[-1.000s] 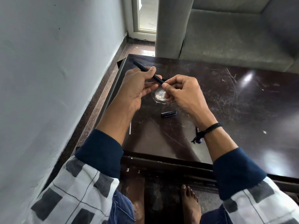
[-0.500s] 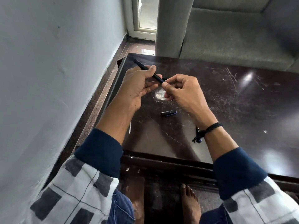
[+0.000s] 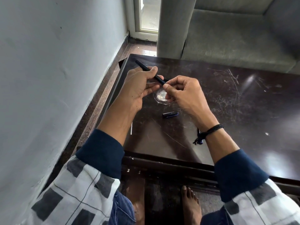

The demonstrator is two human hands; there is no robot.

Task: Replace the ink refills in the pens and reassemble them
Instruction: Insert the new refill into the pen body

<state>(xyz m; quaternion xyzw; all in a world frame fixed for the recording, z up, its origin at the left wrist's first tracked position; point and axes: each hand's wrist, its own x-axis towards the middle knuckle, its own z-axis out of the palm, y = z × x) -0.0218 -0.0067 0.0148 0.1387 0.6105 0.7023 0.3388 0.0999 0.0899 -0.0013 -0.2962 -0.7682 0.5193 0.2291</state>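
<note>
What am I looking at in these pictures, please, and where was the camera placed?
There is no machine here: a person is working with bare hands. The one camera sits on the person's head and looks forward and down, so you see both arms from above. The left hand grips a black pen around its middle, and the right hand pinches the pen's nearer end. On the dark table lie a small dark cap and, beside the left forearm, a thin white stick, perhaps a refill. Behind the table stands a grey sofa.
</note>
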